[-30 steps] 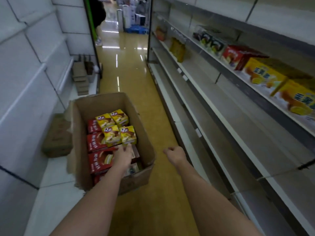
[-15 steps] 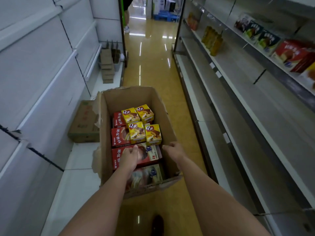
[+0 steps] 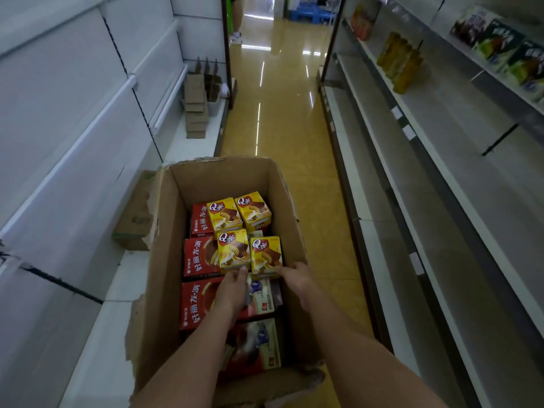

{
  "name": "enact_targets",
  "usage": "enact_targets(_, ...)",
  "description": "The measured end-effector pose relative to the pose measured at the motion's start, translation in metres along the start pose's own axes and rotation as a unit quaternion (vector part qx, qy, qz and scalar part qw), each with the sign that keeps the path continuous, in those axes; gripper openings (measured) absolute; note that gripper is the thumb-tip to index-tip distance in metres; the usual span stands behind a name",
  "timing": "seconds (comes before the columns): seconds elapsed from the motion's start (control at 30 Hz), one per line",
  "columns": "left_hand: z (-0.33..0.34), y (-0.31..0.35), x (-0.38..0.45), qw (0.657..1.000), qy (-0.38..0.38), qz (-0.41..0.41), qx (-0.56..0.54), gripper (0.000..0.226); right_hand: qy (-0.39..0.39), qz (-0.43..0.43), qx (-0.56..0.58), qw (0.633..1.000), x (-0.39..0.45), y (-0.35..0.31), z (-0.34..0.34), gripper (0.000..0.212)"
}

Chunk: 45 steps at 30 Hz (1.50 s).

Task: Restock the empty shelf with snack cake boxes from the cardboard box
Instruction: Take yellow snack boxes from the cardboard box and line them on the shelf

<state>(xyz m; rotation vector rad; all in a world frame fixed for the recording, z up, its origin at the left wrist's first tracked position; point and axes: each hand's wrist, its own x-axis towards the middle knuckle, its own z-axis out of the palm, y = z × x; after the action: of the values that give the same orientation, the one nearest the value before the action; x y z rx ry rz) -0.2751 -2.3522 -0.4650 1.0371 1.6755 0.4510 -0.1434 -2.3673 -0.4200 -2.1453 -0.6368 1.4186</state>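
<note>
Compared with half a second earlier, both hands had reached further forward in the cardboard box, from the red boxes up to the near edge of the yellow ones. The left hand, at centre frame, lay over a long red box with its fingertips touching the lower edge of the near-left yellow box. The right hand touched the lower edge of the near-right yellow box, just inside the carton's right wall. How far the fingers of either hand were curled, and whether they gripped anything, could not be told, since only the backs of the hands showed. Two more yellow boxes stood behind the first pair, and further red boxes lay along the left side of the carton. The carton stood open on the yellow floor in the lower centre of the frame. The bare shelf ran along the right of the frame; at upper right, a higher shelf held green packets and yellow bottles. A smaller closed carton rested at left.
</note>
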Motion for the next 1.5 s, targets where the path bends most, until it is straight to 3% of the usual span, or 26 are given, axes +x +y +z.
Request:
enact_targets(0.27, 0.031, -0.008, 0.057, 1.000, -0.010, -0.001, -0.006, 0.043, -0.024, -0.006, 0.005, 1.000, 0.065, 0.001, 0.035, 0.027)
enact_targets(0.43, 0.042, -0.016, 0.083, 0.999, -0.017, -0.028, 0.000, 0.044, -0.002, -0.013, 0.008, 1.000, 0.136, 0.038, 0.063, 0.045)
enact_targets(0.53, 0.046, -0.017, 0.092, 0.999, -0.018, -0.035, -0.007, 0.042, 0.003, -0.002, 0.012, 1.000, 0.148, 0.042, 0.069, 0.059)
enact_targets(0.73, 0.049, -0.018, 0.100, 0.994, -0.033, -0.072, -0.070, 0.039, 0.037, 0.049, -0.013, 0.998, 0.118, 0.012, 0.070, 0.060)
enact_targets(0.87, 0.048, -0.020, 0.098, 0.991, -0.032, -0.077, -0.102, 0.042, 0.024, 0.097, 0.019, 0.995, 0.142, 0.031, 0.081, 0.075)
enact_targets(0.97, 0.043, -0.024, 0.095, 0.987, -0.034, -0.079, -0.134, 0.051, 0.018, 0.112, 0.017, 0.993, 0.151, 0.048, 0.080, 0.070)
enact_targets(1.1, 0.044, -0.054, 0.106, 0.984, -0.047, -0.110, -0.129, 0.066, 0.026, 0.100, 0.012, 0.995, 0.112, 0.029, 0.067, 0.042)
enact_targets(1.33, 0.008, -0.012, 0.058, 0.981, -0.042, -0.082, -0.172, 0.019, 0.068, 0.053, 0.057, 0.995, 0.084, 0.001, 0.048, 0.023)
enact_targets(1.5, -0.025, 0.020, 0.039, 0.977, -0.045, -0.083, -0.191, 0.031, 0.046, 0.072, 0.171, 0.982, 0.050, -0.029, 0.042, 0.031)
